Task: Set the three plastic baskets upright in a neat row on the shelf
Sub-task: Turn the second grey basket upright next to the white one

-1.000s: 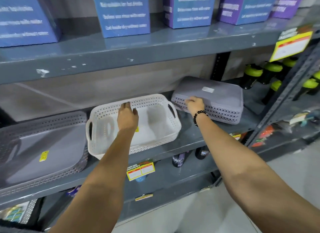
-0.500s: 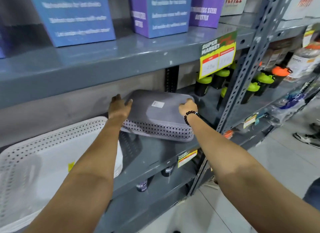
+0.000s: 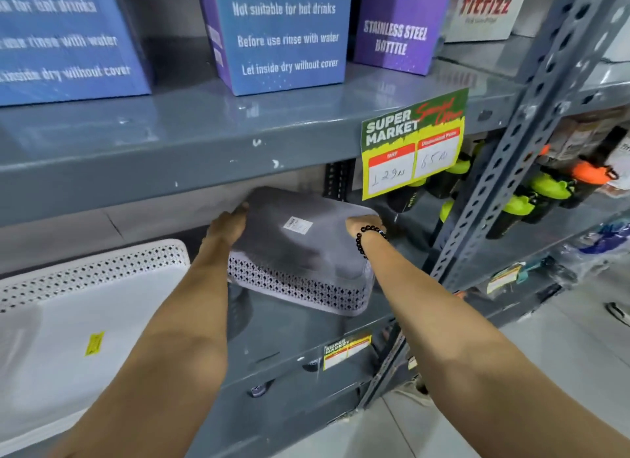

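Now, grey basket [image 3: 300,253] between both hands

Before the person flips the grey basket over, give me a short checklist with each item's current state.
1. Both hands on the grey basket: ok. Left hand holds its left end, right hand its right end.
2. Basket upright: not ok. Its solid base with a white label faces up.
3. Basket clear of the shelf: ok. It is tilted, and its near edge looks lifted.
4. Headroom under the upper shelf for turning: cannot tell.
5. White basket upright: ok, its opening faces up.
6. Third basket's position: cannot tell, out of view.
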A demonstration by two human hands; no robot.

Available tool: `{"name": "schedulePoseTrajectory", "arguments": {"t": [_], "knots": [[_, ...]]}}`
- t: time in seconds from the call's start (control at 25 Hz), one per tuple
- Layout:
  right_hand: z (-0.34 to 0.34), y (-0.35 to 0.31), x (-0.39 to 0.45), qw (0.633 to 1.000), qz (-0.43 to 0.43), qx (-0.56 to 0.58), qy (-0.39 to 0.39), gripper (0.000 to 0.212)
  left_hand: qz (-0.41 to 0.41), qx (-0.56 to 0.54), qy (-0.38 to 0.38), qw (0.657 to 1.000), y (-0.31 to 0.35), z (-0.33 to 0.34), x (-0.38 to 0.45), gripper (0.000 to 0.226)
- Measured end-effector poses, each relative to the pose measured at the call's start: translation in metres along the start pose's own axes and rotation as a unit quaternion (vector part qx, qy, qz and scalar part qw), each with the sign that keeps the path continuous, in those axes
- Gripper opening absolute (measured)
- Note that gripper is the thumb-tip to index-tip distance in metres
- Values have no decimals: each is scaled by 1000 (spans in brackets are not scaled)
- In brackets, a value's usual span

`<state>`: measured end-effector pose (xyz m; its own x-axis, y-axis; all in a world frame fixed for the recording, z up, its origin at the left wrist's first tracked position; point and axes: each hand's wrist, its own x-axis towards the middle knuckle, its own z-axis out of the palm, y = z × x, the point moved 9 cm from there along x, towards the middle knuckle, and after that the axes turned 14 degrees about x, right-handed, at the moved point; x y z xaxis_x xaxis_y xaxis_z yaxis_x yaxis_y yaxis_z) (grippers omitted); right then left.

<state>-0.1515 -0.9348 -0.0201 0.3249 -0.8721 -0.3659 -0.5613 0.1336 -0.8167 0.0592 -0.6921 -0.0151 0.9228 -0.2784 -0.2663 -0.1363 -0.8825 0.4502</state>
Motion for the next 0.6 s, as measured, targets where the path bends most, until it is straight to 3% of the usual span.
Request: {"name": "schedulePoseTrajectory", "arguments": {"t": [0.08,0.16,0.28,0.36,0.48,0.6], "knots": [[-10,-7,-8,996,-6,86,38,65,-26,-42,34,998,-6,-9,-9,69],[-25,-22,-22,972,-64,215,71,60,-18,-135,92,986,-12,-26,-21,65],[-44,-35,-50,873,-126,467,52,39,-5,-360,162,919,-36,-46,-51,60],[-46,-23,-63,829,-72,553,32,22,-19,-444,161,881,-60,-50,-70,62],[-53,-14,-77,839,-44,542,11,52,-50,-497,144,854,-91,-45,-97,62],[-64,-4,-100,855,-31,517,10,61,-73,-507,86,854,-102,-38,-114,66]]}}
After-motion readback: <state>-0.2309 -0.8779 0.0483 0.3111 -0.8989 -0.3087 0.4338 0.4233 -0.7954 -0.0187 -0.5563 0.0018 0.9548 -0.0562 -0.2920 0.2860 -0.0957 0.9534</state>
